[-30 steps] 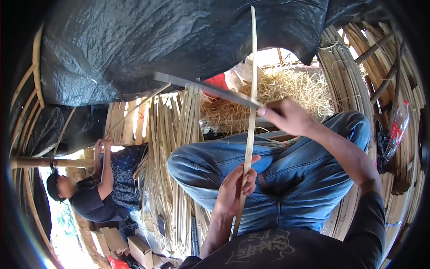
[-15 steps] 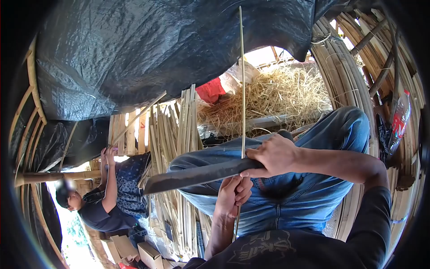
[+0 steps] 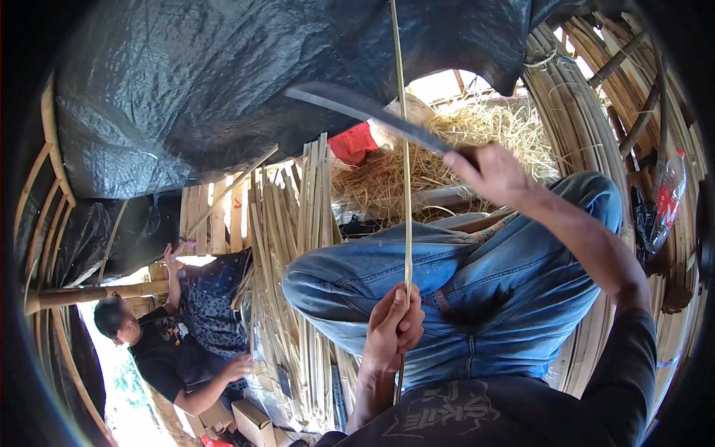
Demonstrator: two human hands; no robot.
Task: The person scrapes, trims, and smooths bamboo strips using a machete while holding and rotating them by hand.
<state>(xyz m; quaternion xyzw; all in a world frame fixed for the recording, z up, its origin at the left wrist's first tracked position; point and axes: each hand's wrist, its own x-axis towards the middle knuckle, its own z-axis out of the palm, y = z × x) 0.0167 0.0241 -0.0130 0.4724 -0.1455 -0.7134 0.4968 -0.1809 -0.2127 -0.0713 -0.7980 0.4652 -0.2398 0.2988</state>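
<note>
My left hand (image 3: 393, 326) is closed around a long thin bamboo strip (image 3: 407, 194), which stands upright in front of my crossed legs (image 3: 447, 276) and runs up past the top of the view. My right hand (image 3: 495, 173) grips the handle of a machete (image 3: 365, 110). Its dark, broad blade points up and to the left, crossing the strip in the picture; whether blade and strip touch I cannot tell. The right hand is slightly blurred, raised above my knee and well apart from the left hand.
Split bamboo slats (image 3: 287, 223) lie to the left, beside another person (image 3: 160, 346). Straw (image 3: 484, 141) is heaped ahead under a black tarp (image 3: 201, 97). On the right are bundled slats (image 3: 577, 119) and a plastic bottle (image 3: 668, 197). Cardboard boxes (image 3: 253, 423) sit at lower left.
My right hand has moved up and away from my left hand, lifting the machete along the strip. My left hand keeps its hold. The other person's hands have moved apart.
</note>
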